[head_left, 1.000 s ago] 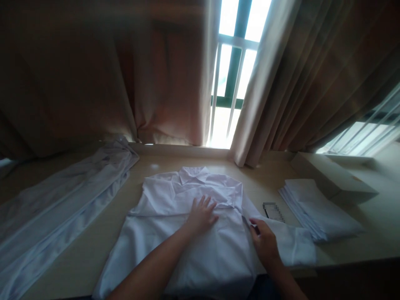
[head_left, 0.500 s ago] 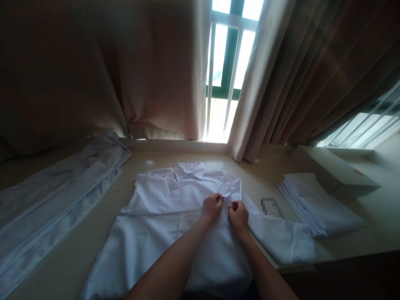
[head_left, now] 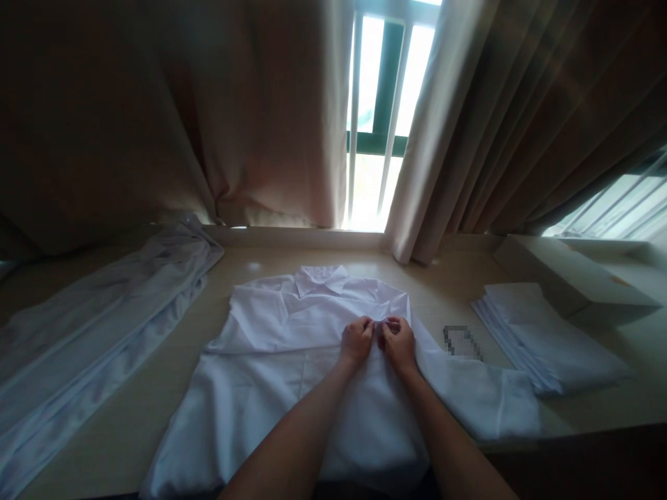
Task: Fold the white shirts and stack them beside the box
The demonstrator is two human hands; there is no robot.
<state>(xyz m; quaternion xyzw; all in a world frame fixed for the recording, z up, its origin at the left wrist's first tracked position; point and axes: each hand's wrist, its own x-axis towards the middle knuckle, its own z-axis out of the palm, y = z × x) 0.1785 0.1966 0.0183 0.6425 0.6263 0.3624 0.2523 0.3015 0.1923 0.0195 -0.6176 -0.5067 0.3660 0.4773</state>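
A white shirt (head_left: 255,396) is lying spread on the pale table (head_left: 119,423), its lower end reaching the near edge and its collar pointing to the window side. One sleeve (head_left: 484,396) is stretching out to the right. Over the chest part, the left hand (head_left: 357,340) and the right hand (head_left: 399,344) are working just beside each other, fingers bent; each is pinching the shirt's cloth in a narrow grip. On the left, long white clothes (head_left: 109,333) are lying in a pile. On the right, a folded white stack (head_left: 547,340) is resting near a small blurred object (head_left: 461,342), which I cannot identify. Farther, a box (head_left: 567,278) is standing behind the stack, and brown curtains (head_left: 271,139) are hanging around the bright window (head_left: 385,104).
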